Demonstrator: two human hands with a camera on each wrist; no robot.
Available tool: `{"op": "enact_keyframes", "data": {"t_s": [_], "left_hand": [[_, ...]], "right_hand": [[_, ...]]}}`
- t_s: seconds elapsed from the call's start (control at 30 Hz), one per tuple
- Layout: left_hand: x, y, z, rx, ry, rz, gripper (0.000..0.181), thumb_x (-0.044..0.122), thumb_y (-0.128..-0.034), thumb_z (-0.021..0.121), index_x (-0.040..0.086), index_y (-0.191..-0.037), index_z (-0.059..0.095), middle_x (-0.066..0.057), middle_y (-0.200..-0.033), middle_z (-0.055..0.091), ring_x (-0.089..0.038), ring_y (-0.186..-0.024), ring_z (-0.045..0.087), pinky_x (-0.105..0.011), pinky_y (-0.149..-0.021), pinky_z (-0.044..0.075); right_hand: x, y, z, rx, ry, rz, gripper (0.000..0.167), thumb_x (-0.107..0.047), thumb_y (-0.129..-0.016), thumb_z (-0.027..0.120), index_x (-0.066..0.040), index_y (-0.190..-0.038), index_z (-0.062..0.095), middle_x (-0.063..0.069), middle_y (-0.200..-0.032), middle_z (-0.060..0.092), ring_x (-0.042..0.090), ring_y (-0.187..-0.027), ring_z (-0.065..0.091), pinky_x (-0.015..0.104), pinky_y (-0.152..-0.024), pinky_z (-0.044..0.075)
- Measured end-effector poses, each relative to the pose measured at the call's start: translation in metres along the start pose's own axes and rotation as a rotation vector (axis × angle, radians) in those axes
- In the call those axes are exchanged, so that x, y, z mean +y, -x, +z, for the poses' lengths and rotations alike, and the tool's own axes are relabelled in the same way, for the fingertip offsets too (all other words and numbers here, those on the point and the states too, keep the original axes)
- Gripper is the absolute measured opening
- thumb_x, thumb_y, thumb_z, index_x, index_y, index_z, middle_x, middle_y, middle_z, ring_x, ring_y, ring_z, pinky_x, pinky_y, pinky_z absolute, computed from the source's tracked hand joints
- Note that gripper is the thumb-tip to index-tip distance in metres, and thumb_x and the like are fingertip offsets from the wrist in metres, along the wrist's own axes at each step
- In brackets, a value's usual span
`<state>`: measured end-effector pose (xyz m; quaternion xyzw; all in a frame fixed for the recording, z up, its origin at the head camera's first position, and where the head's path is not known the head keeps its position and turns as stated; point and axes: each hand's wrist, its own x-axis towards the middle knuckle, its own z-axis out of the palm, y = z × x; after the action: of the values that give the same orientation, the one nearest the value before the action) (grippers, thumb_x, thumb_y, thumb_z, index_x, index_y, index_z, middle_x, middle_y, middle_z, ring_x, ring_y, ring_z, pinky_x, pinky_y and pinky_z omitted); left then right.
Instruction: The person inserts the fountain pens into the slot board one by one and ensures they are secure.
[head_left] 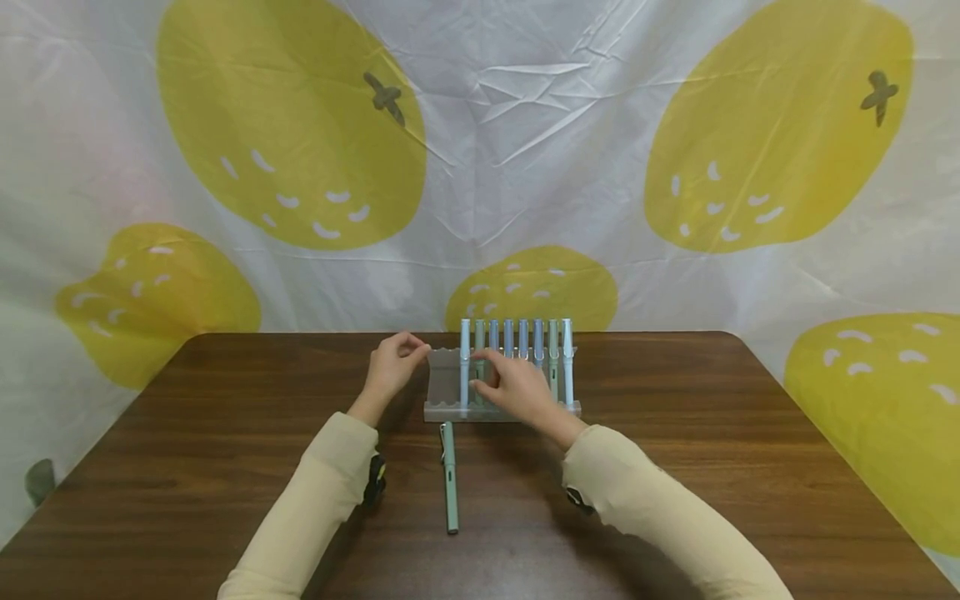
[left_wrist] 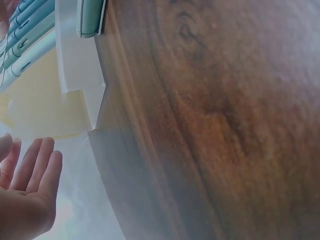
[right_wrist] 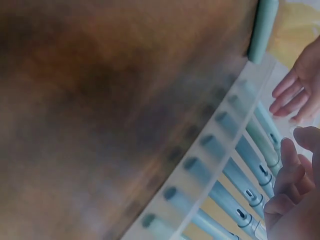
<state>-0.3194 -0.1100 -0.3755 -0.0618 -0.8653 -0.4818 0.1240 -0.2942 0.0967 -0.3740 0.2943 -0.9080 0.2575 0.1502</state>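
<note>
A clear pen rack (head_left: 444, 382) holds a row of pens standing side by side in blue and green shades. At its left end of the row is a light blue pen (head_left: 465, 342). My right hand (head_left: 521, 390) hovers in front of the row, thumb and index finger apart beside that pen; contact cannot be told. My left hand (head_left: 392, 367) is at the rack's upper left corner, fingers loosely extended and holding nothing; whether it touches the rack is unclear. A green pen (head_left: 450, 483) with a clip lies on the table before the rack.
The rack stands on a brown wooden table (head_left: 675, 433), toward its far edge. Behind hangs a white cloth (head_left: 525, 183) printed with yellow fruit. Bare rack slots lie left of the light blue pen.
</note>
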Motion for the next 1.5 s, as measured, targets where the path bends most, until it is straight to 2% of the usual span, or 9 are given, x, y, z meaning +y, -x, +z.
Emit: {"op": "enact_keyframes", "data": {"t_s": [0.27, 0.57, 0.87, 1.2, 1.5], "left_hand": [[0.001, 0.0, 0.0, -0.01, 0.035, -0.054, 0.021, 0.021, -0.0852, 0.059, 0.0, -0.089, 0.061, -0.013, -0.089, 0.065, -0.027, -0.08, 0.061, -0.036, -0.068, 0.046], [0.001, -0.001, 0.001, -0.009, 0.049, -0.055, 0.021, 0.02, -0.0851, 0.06, 0.0, -0.089, 0.061, -0.014, -0.088, 0.065, -0.028, -0.079, 0.061, -0.034, -0.066, 0.047], [0.001, -0.001, 0.001, -0.001, 0.044, -0.04, 0.02, 0.019, -0.0848, 0.06, -0.001, -0.088, 0.062, -0.014, -0.087, 0.065, -0.028, -0.077, 0.062, -0.035, -0.066, 0.047], [0.002, 0.0, 0.0, -0.01, 0.047, -0.034, 0.019, 0.018, -0.0848, 0.06, -0.001, -0.088, 0.061, -0.014, -0.086, 0.065, -0.03, -0.078, 0.061, -0.035, -0.066, 0.047], [0.004, 0.0, 0.0, -0.011, 0.051, -0.031, 0.019, 0.018, -0.0848, 0.06, -0.001, -0.088, 0.061, -0.015, -0.086, 0.065, -0.03, -0.08, 0.062, -0.035, -0.066, 0.047]], "right_hand": [[-0.004, 0.013, 0.008, -0.047, -0.029, -0.02, 0.024, -0.022, -0.081, 0.064, -0.011, -0.102, 0.061, -0.01, -0.058, 0.05, 0.004, -0.045, 0.042, 0.022, -0.041, 0.034], [-0.012, 0.024, 0.016, -0.124, -0.077, -0.023, 0.025, -0.027, -0.079, 0.065, -0.013, -0.1, 0.062, -0.013, -0.059, 0.05, 0.002, -0.047, 0.044, 0.022, -0.043, 0.036], [-0.023, 0.029, 0.023, -0.223, -0.112, -0.013, 0.027, -0.027, -0.079, 0.065, -0.009, -0.099, 0.06, -0.01, -0.059, 0.05, 0.003, -0.048, 0.045, 0.022, -0.044, 0.037], [-0.031, 0.03, 0.029, -0.276, -0.004, 0.014, 0.038, -0.042, -0.077, 0.063, -0.012, -0.101, 0.059, -0.011, -0.06, 0.05, 0.005, -0.049, 0.046, 0.023, -0.043, 0.036], [-0.039, 0.028, 0.027, -0.333, 0.082, 0.049, 0.049, -0.048, -0.073, 0.064, -0.014, -0.108, 0.057, -0.008, -0.064, 0.049, 0.009, -0.054, 0.046, 0.025, -0.043, 0.037]]}}
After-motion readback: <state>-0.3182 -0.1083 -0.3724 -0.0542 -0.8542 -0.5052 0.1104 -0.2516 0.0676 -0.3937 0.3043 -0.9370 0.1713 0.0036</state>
